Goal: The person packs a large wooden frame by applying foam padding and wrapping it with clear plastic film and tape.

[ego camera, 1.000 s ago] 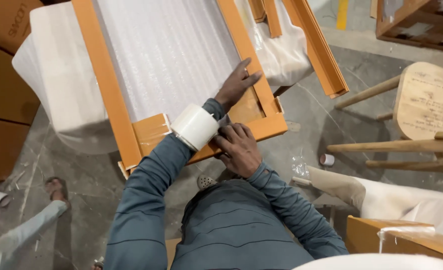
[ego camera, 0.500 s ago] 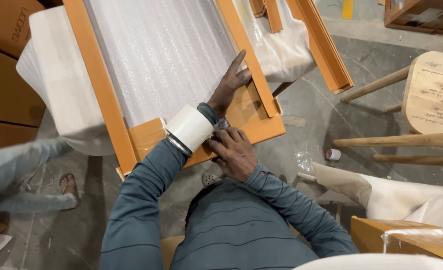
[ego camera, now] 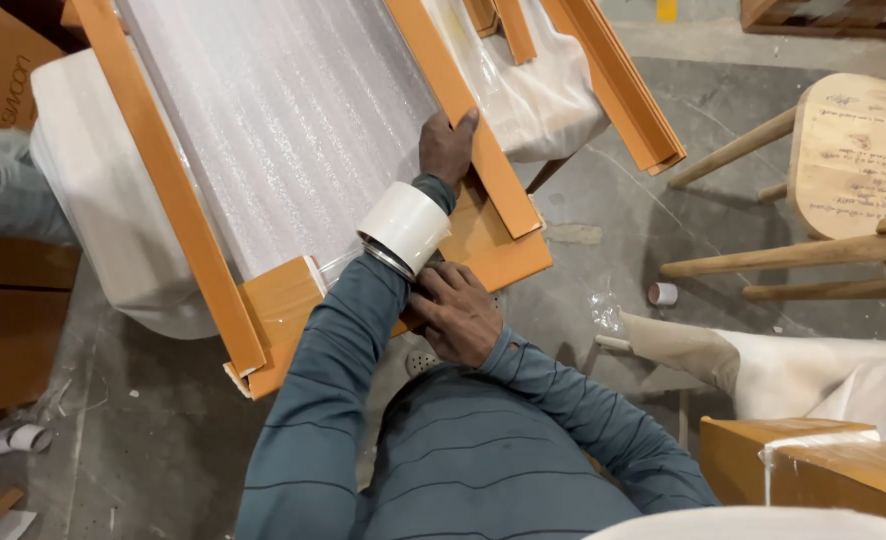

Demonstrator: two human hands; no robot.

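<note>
An orange wooden frame (ego camera: 178, 215) lies tilted in front of me, its middle covered with white bubble wrap (ego camera: 293, 130). My left hand (ego camera: 446, 148) rests flat on the frame's right rail, fingers spread at the wrap's edge. A white roll of tape (ego camera: 403, 226) sits around my left wrist like a bracelet. My right hand (ego camera: 455, 312) presses on the frame's lower rail just below the roll; its fingertips are hidden under my left forearm. Both arms wear teal sleeves.
More orange frame pieces (ego camera: 618, 90) lie at the upper right on white foam sheet (ego camera: 93, 200). A pale wooden stool (ego camera: 853, 160) lies on its side at right. A small tape core (ego camera: 663, 293) sits on the concrete floor. Cardboard boxes (ego camera: 8, 340) stand at left. Another person's sleeve (ego camera: 3, 190) shows at left.
My left hand has slid up along the right rail. My right hand stays on the lower rail. The other person at left has shifted upward.
</note>
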